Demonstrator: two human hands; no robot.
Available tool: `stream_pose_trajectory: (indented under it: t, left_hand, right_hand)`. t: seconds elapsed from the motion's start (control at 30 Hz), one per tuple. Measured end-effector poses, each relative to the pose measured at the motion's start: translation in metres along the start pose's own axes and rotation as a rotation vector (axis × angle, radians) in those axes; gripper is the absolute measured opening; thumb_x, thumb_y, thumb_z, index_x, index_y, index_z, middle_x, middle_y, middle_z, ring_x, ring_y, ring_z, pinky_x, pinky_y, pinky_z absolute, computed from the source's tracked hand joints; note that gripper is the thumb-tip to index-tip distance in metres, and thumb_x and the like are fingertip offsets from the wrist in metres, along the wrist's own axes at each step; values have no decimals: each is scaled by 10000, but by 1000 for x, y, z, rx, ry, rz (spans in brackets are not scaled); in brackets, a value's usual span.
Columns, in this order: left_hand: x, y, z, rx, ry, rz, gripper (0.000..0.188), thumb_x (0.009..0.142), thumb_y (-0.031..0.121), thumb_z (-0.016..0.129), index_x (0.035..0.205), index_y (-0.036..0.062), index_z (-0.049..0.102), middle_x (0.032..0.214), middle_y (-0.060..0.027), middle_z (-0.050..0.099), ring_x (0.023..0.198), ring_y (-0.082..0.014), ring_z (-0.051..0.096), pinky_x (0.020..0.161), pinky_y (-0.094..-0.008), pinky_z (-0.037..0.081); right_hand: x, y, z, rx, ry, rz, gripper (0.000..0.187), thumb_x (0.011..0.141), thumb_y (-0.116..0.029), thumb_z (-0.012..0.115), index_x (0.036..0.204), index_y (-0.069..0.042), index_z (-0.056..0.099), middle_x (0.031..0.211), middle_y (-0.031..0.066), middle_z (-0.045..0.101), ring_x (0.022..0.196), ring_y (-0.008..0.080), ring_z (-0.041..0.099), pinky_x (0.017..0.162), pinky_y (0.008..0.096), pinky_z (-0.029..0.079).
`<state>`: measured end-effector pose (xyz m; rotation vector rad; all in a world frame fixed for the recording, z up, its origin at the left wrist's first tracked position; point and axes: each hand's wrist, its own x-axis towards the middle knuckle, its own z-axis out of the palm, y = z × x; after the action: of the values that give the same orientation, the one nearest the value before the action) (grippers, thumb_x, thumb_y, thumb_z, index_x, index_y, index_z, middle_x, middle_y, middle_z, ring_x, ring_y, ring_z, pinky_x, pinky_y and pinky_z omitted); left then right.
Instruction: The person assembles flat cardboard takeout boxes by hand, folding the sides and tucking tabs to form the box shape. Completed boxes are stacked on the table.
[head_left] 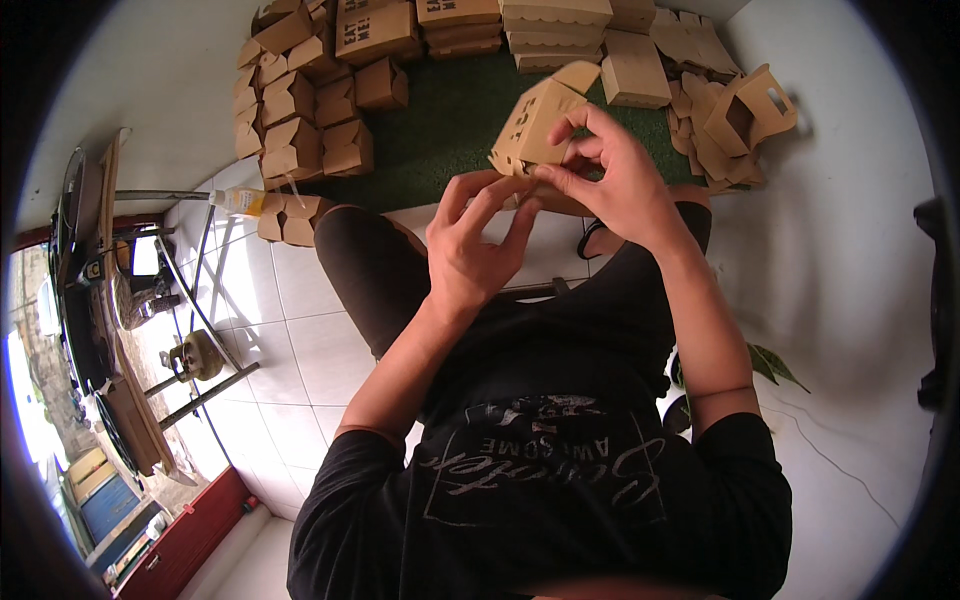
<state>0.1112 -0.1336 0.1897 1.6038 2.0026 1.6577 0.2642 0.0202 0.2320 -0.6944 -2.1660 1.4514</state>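
Left hand [472, 240] and right hand [622, 185], grips nearly closed, pinch a tan cardboard box [532, 122], seemingly half-folded; brown cardboard cartons [291, 150] look finished.

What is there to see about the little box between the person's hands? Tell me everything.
The cardboard box is brown and looks like thin card, with dark printing on its visible face. A rounded flap sticks out at its upper right. It appears tilted, above the green mat. The right hand grips its lower right part; the left hand has fingertips at its lower edge, their exact hold unclear. Its inside is not visible.
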Motion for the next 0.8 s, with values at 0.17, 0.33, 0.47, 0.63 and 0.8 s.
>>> stream_pose_trajectory:
  t: [0.17, 0.33, 0.47, 0.63, 0.8]
  left_hand:
    - [5, -4, -5, 163, 41, 190, 383, 879, 3, 945, 1238, 126, 898, 1151, -76, 844, 954, -203, 864, 784, -321, 723]
    - [11, -9, -11, 300, 9, 315, 414, 884, -14, 919, 1268, 140, 897, 1096, -35, 860, 902, -172, 853, 777, -323, 720]
    - [13, -20, -16, 309, -45, 371, 411, 897, -7, 907, 1284, 132, 888, 1115, -35, 858, 903, -169, 850, 779, -329, 722]
    - [13, -30, -24, 270, -173, 455, 470, 914, 40, 907, 1376, 78, 832, 1165, -61, 820, 921, -207, 841, 762, -350, 717]
    - [12, -33, -27, 257, -209, 482, 438, 923, 34, 897, 1356, 61, 829, 1177, -75, 833, 920, -213, 846, 753, -352, 716]
  right_hand:
    - [0, -1, -1, 81, -8, 44, 340, 1061, -18, 843, 1294, -57, 599, 1008, 17, 799, 998, 67, 753, 912, 271, 574]
    - [1, -2, 3, 91, 6, 55, 338, 1059, -8, 838, 1291, -43, 595, 1053, 5, 731, 1013, 78, 754, 906, 279, 583]
    - [2, 0, 2, 146, -22, 113, 320, 1065, 11, 818, 1289, -28, 594, 1073, -2, 660, 1017, 87, 752, 901, 282, 589]
    - [2, -2, -6, 114, -95, 308, 292, 1063, 13, 810, 1261, -32, 600, 1054, 38, 747, 993, 85, 746, 886, 269, 585]
    - [2, -1, -4, 154, -91, 377, 286, 1055, 1, 819, 1243, -33, 606, 1041, 73, 797, 988, 99, 753, 881, 270, 589]
